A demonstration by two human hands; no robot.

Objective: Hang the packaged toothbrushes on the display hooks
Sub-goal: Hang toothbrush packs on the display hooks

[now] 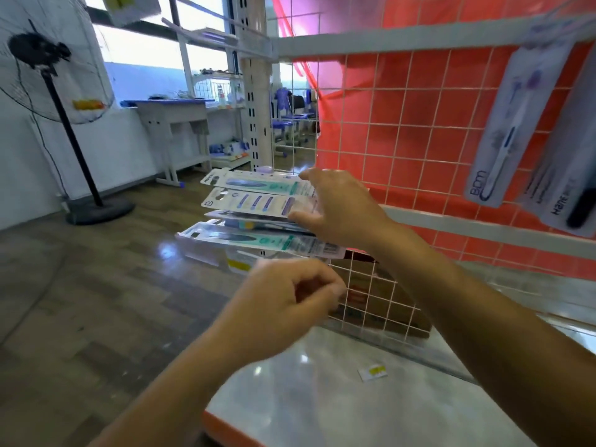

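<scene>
White wire grid [371,150]: upright panel of the display rack, with red cloth [429,101] behind it.
Packaged toothbrushes [258,201]: a fanned stack of several blister packs, held roughly flat in front of the grid's left edge, with the hang-holes pointing left, away from the grid.
Right hand [342,204]: at the grid's left edge, fingers over the top pack and thumb lower in the fan, gripping the stack's right end.
Left hand [290,295]: just below the stack, in front of the grid's lower part. The fingers are curled with the thumb against the fingertips, and blur hides whether they pinch anything.
Hung packs [516,124]: dangling in front of the grid's upper right, under the top rail [403,40]. Their hook is blurred.
Shelf [306,408]: pale and glossy, at the grid's foot, with a small yellow-and-white tag [372,373] lying on it.
Fan [51,75]: standing on the wooden floor, well left of the grid.
</scene>
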